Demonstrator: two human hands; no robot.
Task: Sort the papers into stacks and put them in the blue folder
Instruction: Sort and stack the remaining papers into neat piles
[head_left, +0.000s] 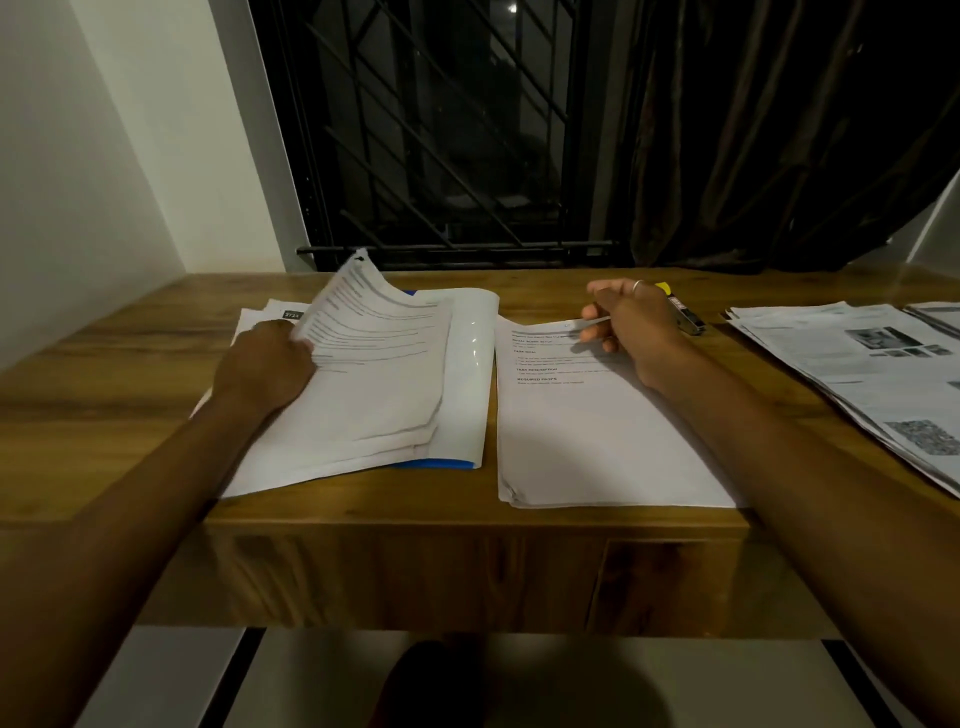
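Observation:
A loose pile of printed white papers (374, 395) lies left of centre on the wooden desk, over a blue folder (441, 464) with a glossy white cover sheet (467, 364). My left hand (265, 364) grips the pile's left edge and lifts its top sheets, which curl upward. A second neat stack of printed papers (587, 441) lies right of centre. My right hand (628, 327) hovers over that stack's top edge with fingers loosely curled; whether it pinches the top sheet's edge is unclear.
A stapler with a yellow end (683, 312) sits behind my right hand. Spread newspapers (872, 374) cover the desk's right side. The desk (104, 374) stands against a barred window and dark curtain, with a white wall at left.

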